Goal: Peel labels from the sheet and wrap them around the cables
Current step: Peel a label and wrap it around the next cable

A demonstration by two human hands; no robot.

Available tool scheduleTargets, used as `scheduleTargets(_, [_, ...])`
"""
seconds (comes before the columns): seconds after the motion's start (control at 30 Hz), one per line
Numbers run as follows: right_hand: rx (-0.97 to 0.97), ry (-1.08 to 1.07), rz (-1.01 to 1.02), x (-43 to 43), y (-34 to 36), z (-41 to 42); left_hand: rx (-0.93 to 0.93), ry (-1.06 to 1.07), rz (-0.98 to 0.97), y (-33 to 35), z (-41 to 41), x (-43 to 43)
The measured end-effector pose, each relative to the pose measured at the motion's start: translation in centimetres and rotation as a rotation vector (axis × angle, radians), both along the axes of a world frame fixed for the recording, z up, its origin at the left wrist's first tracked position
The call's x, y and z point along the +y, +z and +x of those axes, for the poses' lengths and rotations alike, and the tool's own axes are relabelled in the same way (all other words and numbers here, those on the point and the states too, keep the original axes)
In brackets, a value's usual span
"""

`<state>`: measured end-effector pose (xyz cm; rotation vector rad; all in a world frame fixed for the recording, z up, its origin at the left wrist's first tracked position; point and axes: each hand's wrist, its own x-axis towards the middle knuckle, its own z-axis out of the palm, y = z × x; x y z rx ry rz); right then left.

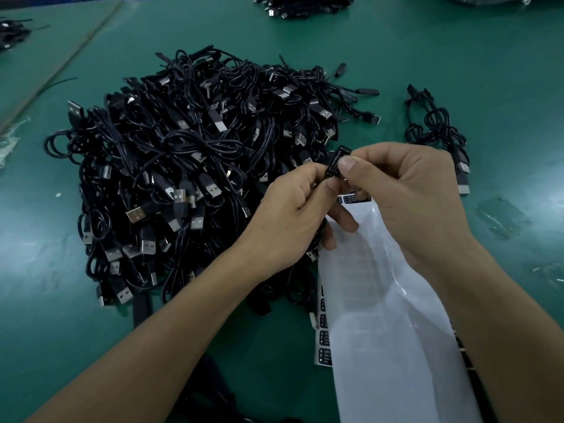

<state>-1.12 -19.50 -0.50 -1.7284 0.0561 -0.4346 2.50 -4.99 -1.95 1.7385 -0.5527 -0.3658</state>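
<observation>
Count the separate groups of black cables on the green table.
4: the big pile in the centre, a small bunch to its right, a heap at the top edge, a cluster at the upper left edge. More may lie outside the frame.

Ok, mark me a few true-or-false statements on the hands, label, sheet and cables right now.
1. The left hand and right hand both pinch a black label. True.
2. The sheet lies left of the pile. False: it lies at the pile's right, below the hands.
3. The table is red. False: it is green.
4. A few loose cables lie right of the pile. True.
</observation>
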Motion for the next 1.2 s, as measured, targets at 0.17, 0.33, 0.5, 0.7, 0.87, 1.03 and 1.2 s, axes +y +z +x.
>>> scheduleTargets(0.17, [0.026,0.044,0.051,-0.11,0.18,-0.11,-0.008,-0.012,0.004,-0.05,-0.04,0.09])
scheduleTargets(0.33, [0.052,0.038,0.063,-0.23,0.19,-0.10,0.007,-0.019,-0.007,-0.05,-0.01,0.10])
scheduleTargets(0.5, [0.071,0.036,0.051,-0.35,0.14,-0.09,0.020,-0.011,-0.024,-0.08,-0.01,0.03])
scheduleTargets(0.7, [0.071,0.006,0.029,-0.32,0.04,-0.12,0.015,-0.013,-0.016,-0.20,0.04,-0.05])
scheduleTargets(0.87, [0.055,-0.015,0.002,-0.28,-0.04,0.01,0.005,-0.014,-0.013,-0.29,0.09,-0.03])
scheduleTargets(1.03, [0.047,-0.029,-0.021,-0.29,-0.21,0.04,-0.012,-0.026,-0.020,-0.33,0.11,-0.02])
scheduleTargets(1.2, [0.045,-0.063,-0.073,-0.31,-0.40,0.12,-0.037,-0.033,-0.018,-0.50,0.19,0.04])
